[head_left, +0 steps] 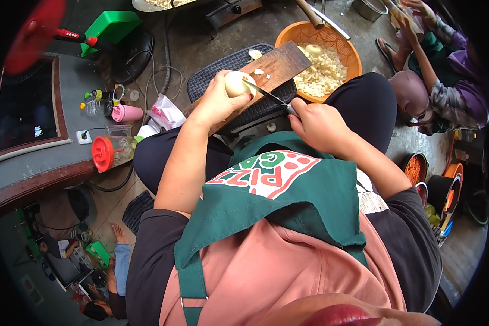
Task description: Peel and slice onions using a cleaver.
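A wooden cutting board (266, 73) with 2 pale onion pieces (255, 55) rests on a dark woven mat (212, 81).

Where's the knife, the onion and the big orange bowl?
Knife (267, 95), head view, middle of the blade.
Onion (236, 83), head view, its pale peeled side, held in the left hand (217, 100).
Orange bowl (291, 33), head view, its left rim.

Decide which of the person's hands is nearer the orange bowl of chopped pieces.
Right. The right hand holds the knife just below the orange bowl; the left hand, gripping the onion, is farther left over the board.
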Action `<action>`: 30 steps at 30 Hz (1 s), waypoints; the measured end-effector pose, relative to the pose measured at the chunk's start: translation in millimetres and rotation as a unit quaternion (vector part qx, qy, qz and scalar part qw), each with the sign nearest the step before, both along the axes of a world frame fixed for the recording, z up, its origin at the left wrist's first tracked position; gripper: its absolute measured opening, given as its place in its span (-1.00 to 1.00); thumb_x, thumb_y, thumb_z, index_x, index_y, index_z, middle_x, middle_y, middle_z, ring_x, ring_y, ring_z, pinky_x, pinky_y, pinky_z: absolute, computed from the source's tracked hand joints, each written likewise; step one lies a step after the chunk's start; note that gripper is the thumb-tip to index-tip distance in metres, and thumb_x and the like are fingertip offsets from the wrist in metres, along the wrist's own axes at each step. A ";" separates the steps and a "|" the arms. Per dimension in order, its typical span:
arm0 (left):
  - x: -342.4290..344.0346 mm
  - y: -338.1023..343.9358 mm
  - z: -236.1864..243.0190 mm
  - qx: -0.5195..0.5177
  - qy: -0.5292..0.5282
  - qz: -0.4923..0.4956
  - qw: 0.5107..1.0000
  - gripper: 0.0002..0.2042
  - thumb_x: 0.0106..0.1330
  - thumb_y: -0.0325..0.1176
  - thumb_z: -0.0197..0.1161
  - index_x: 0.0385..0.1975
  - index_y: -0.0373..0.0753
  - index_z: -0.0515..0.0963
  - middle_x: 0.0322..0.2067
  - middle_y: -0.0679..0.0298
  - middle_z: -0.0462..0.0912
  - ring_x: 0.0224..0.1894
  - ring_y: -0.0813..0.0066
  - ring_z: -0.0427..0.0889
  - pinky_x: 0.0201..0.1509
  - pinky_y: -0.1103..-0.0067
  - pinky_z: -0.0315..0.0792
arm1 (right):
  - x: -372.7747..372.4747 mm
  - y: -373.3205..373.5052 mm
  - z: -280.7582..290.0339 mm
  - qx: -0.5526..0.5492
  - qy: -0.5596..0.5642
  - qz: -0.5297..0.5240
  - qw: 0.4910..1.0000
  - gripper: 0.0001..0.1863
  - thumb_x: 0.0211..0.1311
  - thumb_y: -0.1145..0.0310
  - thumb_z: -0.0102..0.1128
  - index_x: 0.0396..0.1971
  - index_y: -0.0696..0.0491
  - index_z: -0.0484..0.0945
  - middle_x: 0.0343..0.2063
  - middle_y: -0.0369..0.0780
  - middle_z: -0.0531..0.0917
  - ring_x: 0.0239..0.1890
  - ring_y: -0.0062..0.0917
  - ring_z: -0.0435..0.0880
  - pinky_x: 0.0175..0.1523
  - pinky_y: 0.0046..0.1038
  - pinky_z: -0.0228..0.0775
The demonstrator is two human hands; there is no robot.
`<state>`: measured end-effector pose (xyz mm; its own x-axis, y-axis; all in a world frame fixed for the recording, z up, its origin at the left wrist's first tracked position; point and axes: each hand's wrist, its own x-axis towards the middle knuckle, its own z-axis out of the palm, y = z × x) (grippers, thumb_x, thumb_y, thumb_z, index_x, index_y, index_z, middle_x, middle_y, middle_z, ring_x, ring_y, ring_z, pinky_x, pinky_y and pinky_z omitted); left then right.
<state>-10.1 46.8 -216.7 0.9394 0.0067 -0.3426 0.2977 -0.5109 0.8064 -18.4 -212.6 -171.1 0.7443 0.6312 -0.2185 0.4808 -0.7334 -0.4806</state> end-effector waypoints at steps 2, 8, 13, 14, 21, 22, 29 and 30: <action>2.0 -3.5 4.7 0.013 0.007 0.005 1.000 -0.14 -0.11 -0.17 0.48 0.20 -0.36 0.19 0.16 -0.09 0.31 0.24 0.13 0.34 0.31 0.43 0.24 | -1.3 -1.4 -1.1 -0.002 -0.003 0.002 1.000 -0.77 0.28 0.25 0.00 -0.33 0.13 0.32 -0.61 -0.02 0.57 -0.46 -0.08 0.60 -0.34 -0.11 0.41; 1.2 -7.1 4.0 0.058 -0.005 0.007 0.998 -0.14 -0.15 -0.21 0.48 0.19 -0.37 0.20 0.14 -0.09 0.31 0.22 0.15 0.35 0.30 0.46 0.26 | 3.5 -4.0 13.9 -0.047 0.009 0.021 0.999 -0.76 0.30 0.25 -0.01 -0.33 0.14 0.31 -0.61 -0.02 0.58 -0.46 -0.08 0.60 -0.34 -0.11 0.41; 1.5 -11.7 7.7 0.058 -0.009 0.010 0.998 -0.15 -0.14 -0.23 0.46 0.19 -0.39 0.18 0.15 -0.09 0.30 0.23 0.14 0.35 0.30 0.46 0.25 | 9.9 -3.8 18.2 -0.055 0.044 0.032 0.997 -0.75 0.31 0.25 -0.02 -0.32 0.16 0.32 -0.60 0.00 0.58 -0.43 -0.05 0.61 -0.31 -0.10 0.42; 2.6 -11.6 7.1 0.055 -0.011 0.008 0.998 -0.15 -0.13 -0.23 0.46 0.19 -0.40 0.18 0.15 -0.10 0.30 0.22 0.14 0.35 0.30 0.46 0.25 | 11.6 -3.3 18.0 -0.055 0.045 0.032 0.997 -0.75 0.31 0.25 -0.02 -0.32 0.16 0.32 -0.60 0.00 0.58 -0.43 -0.05 0.61 -0.31 -0.10 0.42; 5.4 -7.9 -3.8 0.035 -0.018 0.015 0.999 -0.16 -0.09 -0.23 0.48 0.19 -0.42 0.18 0.14 -0.09 0.31 0.21 0.13 0.36 0.29 0.45 0.26 | 20.4 8.6 31.1 -0.079 0.071 0.032 0.994 -0.73 0.32 0.26 -0.05 -0.32 0.21 0.40 -0.49 0.02 0.63 -0.34 -0.08 0.64 -0.22 -0.12 0.46; 5.9 -7.3 -5.5 0.035 -0.019 0.014 0.999 -0.16 -0.09 -0.23 0.48 0.19 -0.42 0.18 0.14 -0.09 0.31 0.21 0.13 0.36 0.29 0.45 0.26 | 20.8 10.2 32.3 -0.080 0.079 0.029 0.993 -0.73 0.32 0.26 -0.05 -0.31 0.21 0.40 -0.47 0.03 0.63 -0.33 -0.07 0.64 -0.21 -0.12 0.46; 6.0 -4.3 -24.1 0.045 -0.033 0.026 0.998 -0.24 -0.02 -0.30 0.47 0.16 -0.39 0.19 0.04 0.01 0.40 0.03 0.29 0.48 -0.01 0.52 0.43 | 20.5 16.3 24.9 -0.066 0.057 0.014 0.996 -0.73 0.32 0.26 -0.05 -0.31 0.21 0.41 -0.47 0.03 0.63 -0.33 -0.07 0.64 -0.20 -0.11 0.45; 4.2 -5.2 -24.3 0.083 -0.059 0.020 0.995 -0.30 0.03 -0.36 0.44 0.14 -0.36 0.20 -0.06 0.09 0.48 -0.15 0.46 0.60 -0.30 0.59 0.59 | 19.0 13.1 25.0 -0.060 0.055 0.021 0.996 -0.74 0.32 0.27 -0.04 -0.32 0.21 0.39 -0.50 0.03 0.62 -0.35 -0.05 0.62 -0.22 -0.11 0.44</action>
<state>-5.9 41.6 -241.0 0.9708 0.0919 -0.2215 0.2291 -0.6288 0.7430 0.6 -199.5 -146.0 0.6849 0.6262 -0.3724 0.4620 -0.7685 -0.4426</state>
